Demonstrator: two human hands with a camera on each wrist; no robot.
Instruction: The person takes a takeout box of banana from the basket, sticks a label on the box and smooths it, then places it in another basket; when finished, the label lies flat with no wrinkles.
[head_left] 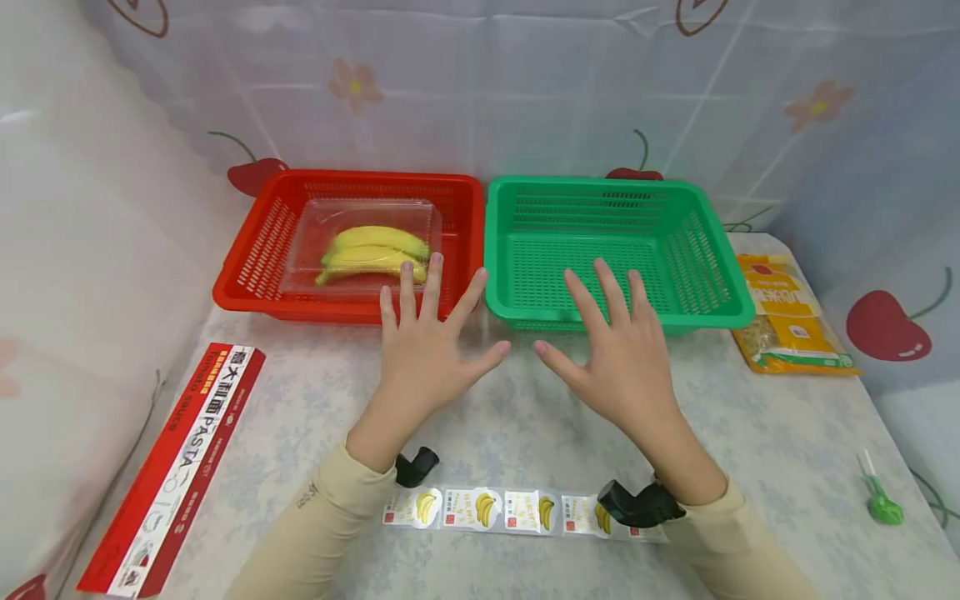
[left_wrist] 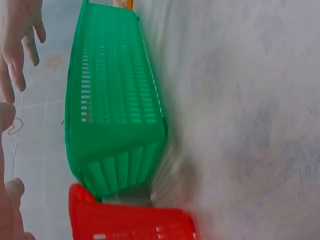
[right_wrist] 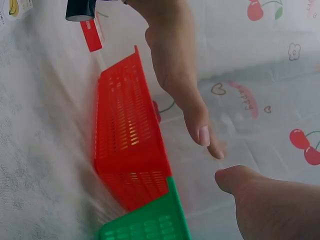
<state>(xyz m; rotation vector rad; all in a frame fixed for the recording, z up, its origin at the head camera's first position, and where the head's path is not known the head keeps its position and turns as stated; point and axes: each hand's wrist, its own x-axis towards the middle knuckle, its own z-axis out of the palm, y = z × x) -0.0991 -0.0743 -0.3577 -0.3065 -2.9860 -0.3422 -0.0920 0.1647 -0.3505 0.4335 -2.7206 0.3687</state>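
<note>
Both hands hover over the table with fingers spread, holding nothing. In the head view the left hand (head_left: 423,358) has its fingertips in front of the red basket (head_left: 348,313). Inside that basket lies a clear plastic box (head_left: 307,242) with yellow bananas (head_left: 375,250) in it. My right hand (head_left: 622,362) reaches toward the green basket (head_left: 618,320), its fingertips overlapping the near rim from this viewpoint. The two thumbs point at each other, a small gap apart. Below the wrists a strip of banana stickers (head_left: 480,510) lies flat, its right end partly covered by the right wrist camera.
A long red pasta box (head_left: 176,467) lies at the left. On the right are a yellow bag of grain (head_left: 791,312) and a green-wrapped lollipop (head_left: 883,504). The baskets stand side by side before a patterned curtain (head_left: 480,92).
</note>
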